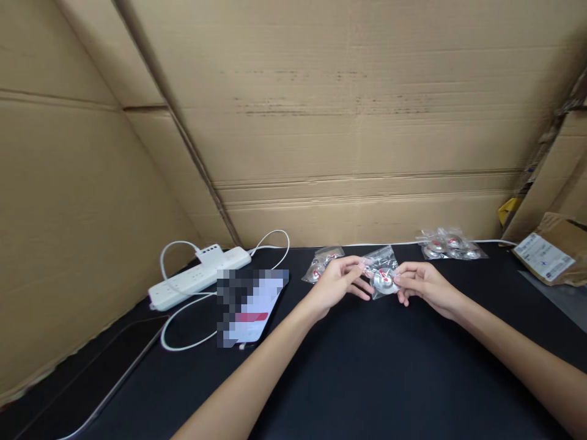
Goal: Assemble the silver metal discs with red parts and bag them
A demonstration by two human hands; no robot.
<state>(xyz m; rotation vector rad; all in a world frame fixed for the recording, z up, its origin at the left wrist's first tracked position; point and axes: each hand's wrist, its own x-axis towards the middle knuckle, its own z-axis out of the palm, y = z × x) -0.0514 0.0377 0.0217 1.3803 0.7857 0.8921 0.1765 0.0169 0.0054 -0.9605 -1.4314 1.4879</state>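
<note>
Between my two hands is a clear plastic bag point(383, 280) with a round silver disc in it, marked in red. My left hand point(343, 278) pinches the bag's left edge between thumb and fingers. On the other side, my right hand point(422, 284) grips the bag's right edge beside the disc. Just behind my left hand lies another clear bag point(316, 269) with similar silver discs, partly hidden by the hand. Farther right, toward the back, more bagged silver discs point(452, 244) with red marks lie in a group.
At the left stand a white power strip point(183, 287) with looping white cables and a phone point(261, 305) with a lit screen. A dark flat device point(92, 373) lies nearer. Far right is a brown package point(553, 250) with a white label. Cardboard walls point(367, 140) enclose the black table point(376, 379).
</note>
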